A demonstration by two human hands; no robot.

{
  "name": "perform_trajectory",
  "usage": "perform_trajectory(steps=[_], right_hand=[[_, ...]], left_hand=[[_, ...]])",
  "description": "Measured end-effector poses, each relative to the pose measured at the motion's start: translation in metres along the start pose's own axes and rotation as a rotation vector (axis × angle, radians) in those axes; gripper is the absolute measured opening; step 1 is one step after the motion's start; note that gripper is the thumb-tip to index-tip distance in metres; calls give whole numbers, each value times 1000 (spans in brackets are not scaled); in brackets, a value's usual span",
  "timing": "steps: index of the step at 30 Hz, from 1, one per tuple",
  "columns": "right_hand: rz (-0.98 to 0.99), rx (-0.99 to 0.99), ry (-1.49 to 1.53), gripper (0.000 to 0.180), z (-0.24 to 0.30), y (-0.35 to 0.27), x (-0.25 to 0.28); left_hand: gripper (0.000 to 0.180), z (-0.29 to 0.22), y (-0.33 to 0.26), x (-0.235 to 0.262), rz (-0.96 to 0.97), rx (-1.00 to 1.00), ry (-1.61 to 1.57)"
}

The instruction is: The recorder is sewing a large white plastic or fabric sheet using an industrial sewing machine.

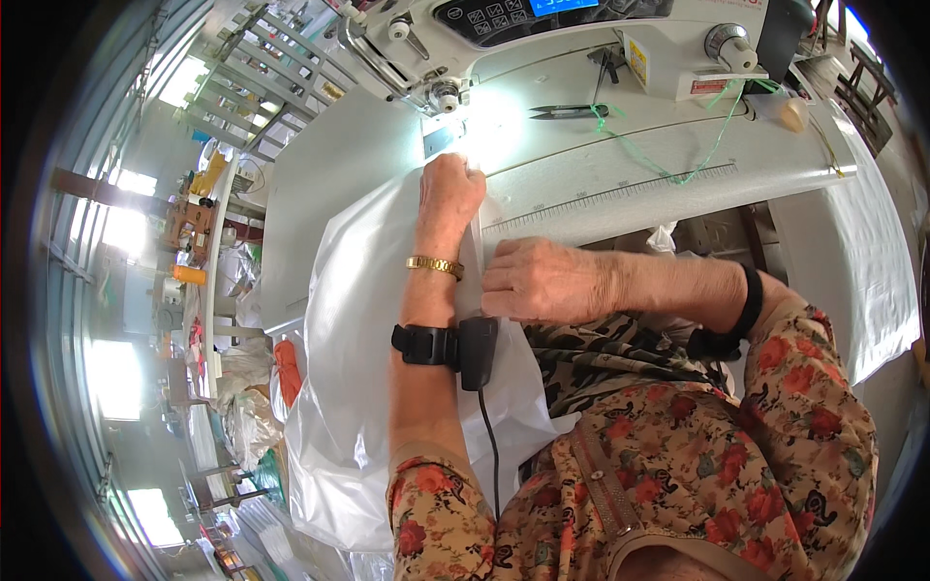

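Observation:
A thin, glossy white sheet [354,281] lies over the left part of the sewing table and hangs down toward my lap. My left hand [451,192] is closed on its edge, just in front of the lit needle area of a white sewing machine [601,60]. Closer to me, my right hand [544,281] is curled in a fist at the right edge of the same sheet; its fingertips are partly hidden. A metal plate [441,141] shows under the machine head, beyond my left fingers. The needle itself is hard to make out in the glare.
Dark thread snips [567,112] lie on the table right of the needle, near a loose green thread [668,176]. A printed ruler scale [620,197] runs along the front edge. A black cable [491,445] trails from the device on my left wrist. Racks and bundled material stand at left.

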State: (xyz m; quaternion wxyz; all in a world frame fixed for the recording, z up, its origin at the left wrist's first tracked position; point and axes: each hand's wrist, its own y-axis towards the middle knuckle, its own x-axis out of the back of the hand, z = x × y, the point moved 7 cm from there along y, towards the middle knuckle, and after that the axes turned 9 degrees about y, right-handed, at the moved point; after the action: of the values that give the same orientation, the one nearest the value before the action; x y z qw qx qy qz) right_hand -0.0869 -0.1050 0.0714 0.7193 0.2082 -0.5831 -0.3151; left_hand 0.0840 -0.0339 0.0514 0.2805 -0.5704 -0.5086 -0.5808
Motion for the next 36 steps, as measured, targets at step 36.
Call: perform_trajectory(steps=[36], right_hand=[[-179, -619, 188, 18, -218, -9, 37]], left_hand=[[42, 43, -23, -30, 110, 581, -1358]])
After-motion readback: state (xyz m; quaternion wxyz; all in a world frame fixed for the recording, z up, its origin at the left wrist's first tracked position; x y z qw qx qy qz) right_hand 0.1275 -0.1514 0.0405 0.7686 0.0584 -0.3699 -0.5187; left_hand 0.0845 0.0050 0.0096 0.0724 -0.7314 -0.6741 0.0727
